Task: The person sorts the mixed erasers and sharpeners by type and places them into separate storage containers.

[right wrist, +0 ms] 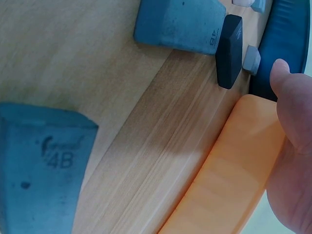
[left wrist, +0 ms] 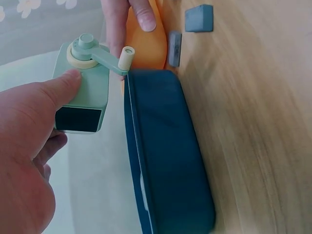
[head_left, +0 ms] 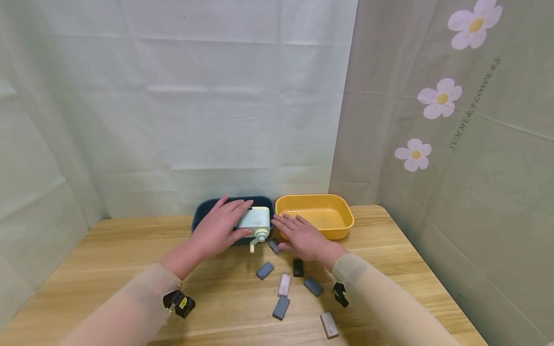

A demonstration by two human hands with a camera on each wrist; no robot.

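A pale green hand-crank pencil sharpener (head_left: 254, 218) is held by my left hand (head_left: 215, 230) above the dark blue bin (head_left: 200, 210). In the left wrist view, the thumb presses the face of the sharpener (left wrist: 90, 90) below its crank, and the other fingers go behind it, partly hidden. The cream knob of the crank points towards me. My right hand (head_left: 305, 239) reaches over the near left corner of the yellow bin (head_left: 345, 226), its fingers extended and holding nothing. Beneath its thumb lies a grey eraser (head_left: 274, 246).
Several erasers lie scattered in front of the bins on the wooden table, among them a black one (head_left: 298, 267), a pale one (head_left: 284, 285) and a grey-blue one (right wrist: 53, 165) marked 4B. Hanging sheets (head_left: 207, 120) enclose the table behind and at the sides.
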